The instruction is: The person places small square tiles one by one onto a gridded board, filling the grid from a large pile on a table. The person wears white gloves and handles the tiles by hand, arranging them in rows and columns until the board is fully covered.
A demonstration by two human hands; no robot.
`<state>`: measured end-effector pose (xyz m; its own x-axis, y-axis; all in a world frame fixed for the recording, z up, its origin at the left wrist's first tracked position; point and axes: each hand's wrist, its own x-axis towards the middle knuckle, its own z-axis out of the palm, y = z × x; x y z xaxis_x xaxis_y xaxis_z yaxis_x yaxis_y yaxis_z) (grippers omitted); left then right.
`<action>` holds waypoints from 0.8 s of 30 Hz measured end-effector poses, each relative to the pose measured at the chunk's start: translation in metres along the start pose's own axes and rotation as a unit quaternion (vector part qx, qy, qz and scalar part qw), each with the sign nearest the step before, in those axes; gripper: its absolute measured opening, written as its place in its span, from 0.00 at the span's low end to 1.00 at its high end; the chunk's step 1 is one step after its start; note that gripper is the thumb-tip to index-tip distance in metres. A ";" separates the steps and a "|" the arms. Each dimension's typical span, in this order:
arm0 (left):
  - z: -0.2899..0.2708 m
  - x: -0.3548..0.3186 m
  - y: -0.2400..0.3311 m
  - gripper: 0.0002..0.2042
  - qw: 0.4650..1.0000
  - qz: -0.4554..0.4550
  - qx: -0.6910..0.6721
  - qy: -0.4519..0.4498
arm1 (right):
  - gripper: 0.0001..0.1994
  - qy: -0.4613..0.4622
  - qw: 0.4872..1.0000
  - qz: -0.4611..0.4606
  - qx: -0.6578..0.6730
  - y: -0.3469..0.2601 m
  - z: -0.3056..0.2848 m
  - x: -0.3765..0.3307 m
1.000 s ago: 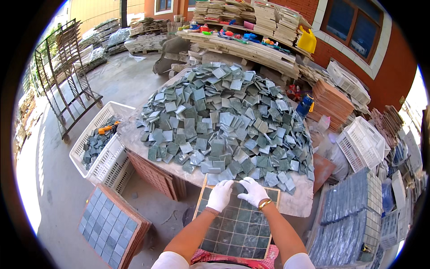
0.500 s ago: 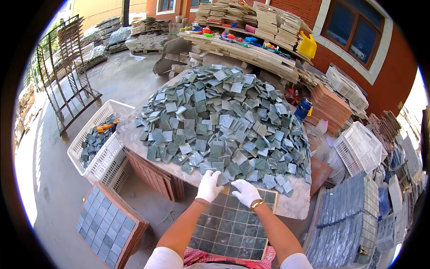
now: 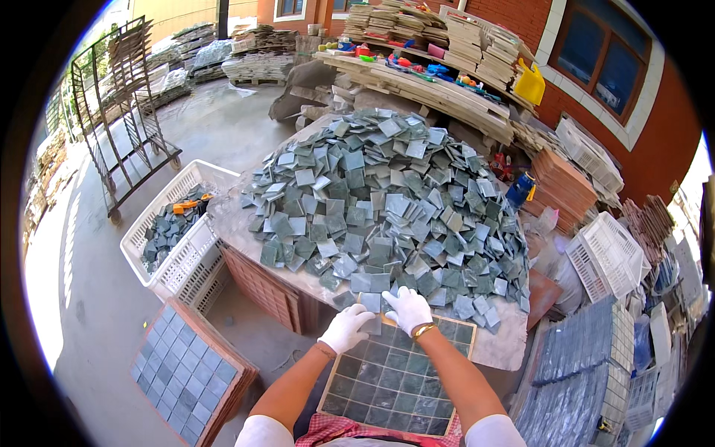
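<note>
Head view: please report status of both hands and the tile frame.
Left hand and right hand, white-gloved, at far edge of wooden grid frame. Square grey-green stone tile between them. Loose tile heap just beyond.

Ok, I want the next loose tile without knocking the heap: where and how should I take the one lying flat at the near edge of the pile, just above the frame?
Judging by its pose, pinch the flat tile by its two side edges, coming from above on the near side. It lies loose at the foot of the tile pile, beside the left hand and right hand.
</note>
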<state>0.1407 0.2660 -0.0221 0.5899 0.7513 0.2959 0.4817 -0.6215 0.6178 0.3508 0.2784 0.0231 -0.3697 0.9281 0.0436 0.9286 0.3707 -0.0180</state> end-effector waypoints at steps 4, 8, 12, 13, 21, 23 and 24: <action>0.002 -0.002 -0.004 0.23 0.999 -0.008 -0.028 0.022 | 0.13 0.063 0.995 -0.062 -0.039 -0.004 0.017 0.000; -0.001 -0.003 -0.012 0.24 0.998 -0.001 -0.049 0.026 | 0.10 0.076 0.991 -0.045 -0.098 -0.005 0.027 -0.017; -0.004 -0.003 -0.017 0.25 0.998 -0.003 -0.055 0.025 | 0.10 0.053 0.998 -0.040 -0.014 -0.011 0.017 -0.031; -0.007 -0.002 -0.016 0.25 0.998 -0.004 -0.060 0.020 | 0.14 0.031 0.998 -0.027 0.040 -0.006 0.013 -0.030; -0.007 -0.005 -0.012 0.23 0.998 -0.019 -0.049 0.036 | 0.26 -0.095 0.991 0.064 0.067 -0.007 -0.006 0.001; -0.004 -0.007 -0.012 0.23 0.998 -0.014 -0.035 0.054 | 0.25 -0.096 0.985 0.089 0.111 -0.007 -0.005 -0.003; -0.005 -0.008 -0.015 0.23 0.997 -0.022 -0.041 0.054 | 0.25 -0.096 0.981 0.100 0.133 -0.006 -0.004 -0.005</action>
<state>0.1255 0.2705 -0.0307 0.4946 0.7994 0.3412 0.4477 -0.5708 0.6884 0.3474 0.2713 0.0265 -0.2037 0.9630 -0.1766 0.9512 0.1519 -0.2687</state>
